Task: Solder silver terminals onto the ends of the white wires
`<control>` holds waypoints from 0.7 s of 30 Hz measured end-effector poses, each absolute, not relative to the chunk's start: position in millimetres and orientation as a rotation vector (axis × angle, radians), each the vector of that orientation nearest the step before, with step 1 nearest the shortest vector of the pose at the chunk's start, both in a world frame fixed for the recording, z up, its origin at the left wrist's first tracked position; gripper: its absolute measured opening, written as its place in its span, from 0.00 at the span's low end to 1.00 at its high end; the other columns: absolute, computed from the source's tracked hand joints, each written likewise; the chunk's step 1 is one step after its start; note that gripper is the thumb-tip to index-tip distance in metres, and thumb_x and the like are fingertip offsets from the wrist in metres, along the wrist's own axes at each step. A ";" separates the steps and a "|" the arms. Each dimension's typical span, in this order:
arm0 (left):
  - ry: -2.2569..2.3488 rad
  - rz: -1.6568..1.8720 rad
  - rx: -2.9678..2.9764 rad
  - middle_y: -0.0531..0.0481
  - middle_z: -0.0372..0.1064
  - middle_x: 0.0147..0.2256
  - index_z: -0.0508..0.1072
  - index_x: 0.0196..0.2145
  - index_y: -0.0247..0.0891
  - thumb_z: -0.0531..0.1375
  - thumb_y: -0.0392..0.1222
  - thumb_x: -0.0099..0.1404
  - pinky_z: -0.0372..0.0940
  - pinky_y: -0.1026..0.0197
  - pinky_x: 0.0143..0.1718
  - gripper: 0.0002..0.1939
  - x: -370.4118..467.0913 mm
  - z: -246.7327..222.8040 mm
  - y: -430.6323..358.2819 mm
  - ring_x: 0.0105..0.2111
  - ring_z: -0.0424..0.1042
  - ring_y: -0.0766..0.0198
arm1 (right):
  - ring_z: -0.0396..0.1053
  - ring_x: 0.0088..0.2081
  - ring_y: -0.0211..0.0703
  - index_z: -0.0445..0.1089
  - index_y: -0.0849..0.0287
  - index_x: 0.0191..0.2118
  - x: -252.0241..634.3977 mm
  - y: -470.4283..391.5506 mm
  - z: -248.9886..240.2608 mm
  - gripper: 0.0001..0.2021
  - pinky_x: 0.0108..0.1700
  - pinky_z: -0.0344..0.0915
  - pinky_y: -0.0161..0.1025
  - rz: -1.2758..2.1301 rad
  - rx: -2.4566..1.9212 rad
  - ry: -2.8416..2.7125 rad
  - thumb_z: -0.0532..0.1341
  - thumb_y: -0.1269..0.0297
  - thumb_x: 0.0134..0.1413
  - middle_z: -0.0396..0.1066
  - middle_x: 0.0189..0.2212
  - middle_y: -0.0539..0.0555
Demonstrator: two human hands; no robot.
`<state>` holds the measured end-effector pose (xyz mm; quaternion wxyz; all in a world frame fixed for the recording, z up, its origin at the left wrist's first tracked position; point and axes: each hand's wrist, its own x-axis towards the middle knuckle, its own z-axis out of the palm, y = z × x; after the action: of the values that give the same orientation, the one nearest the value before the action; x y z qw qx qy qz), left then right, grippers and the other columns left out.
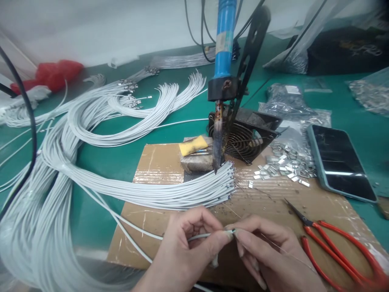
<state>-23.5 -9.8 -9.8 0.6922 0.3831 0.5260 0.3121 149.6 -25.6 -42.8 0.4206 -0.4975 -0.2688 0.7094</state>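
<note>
My left hand (188, 247) is closed, pinching a white cable (199, 236) close to its end between thumb and forefinger. The small dark tip of that cable (233, 231) sits where both hands' fingertips meet. My right hand (270, 247) is also closed, its thumb and forefinger gripping at this tip. A thin bare wire (284, 248) runs across the right hand; whether the fingers hold it, I cannot tell. Just beyond my hands, a bundle of white cables (170, 190) lies with its ends pointing right. Red-handled scissors (337, 247) lie beside my right hand.
A blue-handled soldering iron (224, 44) hangs tip-down from a stand above the cardboard (152, 158). Behind it are a yellow sponge (193, 145) and a small fan (243, 138). Small metal clips (288, 164) and a phone (342, 162) are on the right; more cables (57, 190) fill the left.
</note>
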 end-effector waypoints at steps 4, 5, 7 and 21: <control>1.229 0.634 0.887 0.59 0.58 0.22 0.71 0.26 0.37 0.69 0.43 0.63 0.54 0.69 0.25 0.13 -25.0 -8.9 -12.1 0.24 0.55 0.70 | 0.53 0.17 0.27 0.82 0.59 0.25 160.6 -20.4 -39.3 0.21 0.18 0.50 0.24 1.916 -1.320 -0.715 0.78 0.44 0.47 0.63 0.17 0.47; 1.240 0.617 0.889 0.59 0.58 0.22 0.71 0.26 0.37 0.69 0.43 0.62 0.54 0.68 0.25 0.13 -25.0 -9.0 -11.8 0.23 0.54 0.70 | 0.55 0.18 0.29 0.82 0.58 0.26 163.7 -19.1 -39.0 0.20 0.19 0.52 0.25 1.936 -1.356 -0.775 0.78 0.45 0.47 0.64 0.17 0.48; 1.243 0.582 0.909 0.58 0.58 0.22 0.71 0.26 0.37 0.67 0.43 0.63 0.53 0.68 0.25 0.12 -24.7 -9.0 -10.7 0.23 0.54 0.69 | 0.62 0.22 0.33 0.84 0.57 0.28 168.8 -17.4 -38.0 0.17 0.21 0.58 0.25 1.919 -1.424 -0.943 0.77 0.47 0.48 0.70 0.21 0.52; 1.494 0.663 1.053 0.58 0.57 0.19 0.67 0.23 0.39 0.61 0.48 0.61 0.47 0.65 0.23 0.13 -5.9 5.5 -13.3 0.21 0.54 0.69 | 0.69 0.21 0.37 0.84 0.57 0.30 162.3 -23.3 -33.2 0.17 0.22 0.65 0.28 1.785 -1.437 -0.917 0.76 0.46 0.48 0.75 0.21 0.55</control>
<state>-5.9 -13.3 5.5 0.5635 0.4473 0.6349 0.2815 162.3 -23.3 -33.2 0.3307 -0.5494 -0.3506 0.6826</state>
